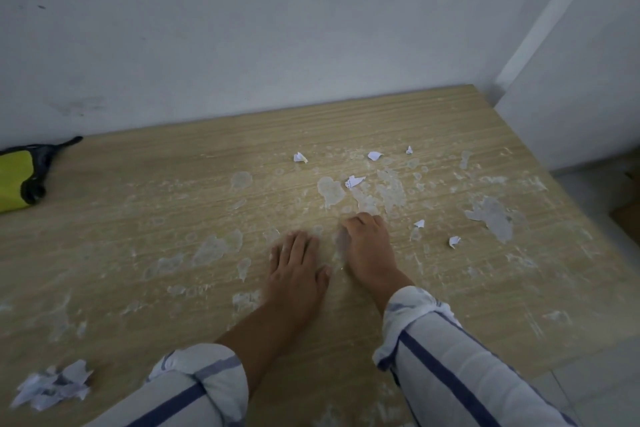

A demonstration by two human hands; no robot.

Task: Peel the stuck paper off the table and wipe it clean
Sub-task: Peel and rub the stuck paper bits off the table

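Striped sleeves [450, 374], left hand [294, 267] flat on table [138, 201], right hand [367, 246] curled, pinching stuck paper [341, 241], torn scraps [355, 181] nearby

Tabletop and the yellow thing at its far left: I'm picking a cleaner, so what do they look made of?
Tabletop: likely wood-look laminate, matte; light, straight, printed-looking grain. Yellow thing: probably a soft cloth, perhaps microfibre, with dark edging; it lies slumped and folded. Whitish patches: thin stuck paper and glue residue, seemingly.
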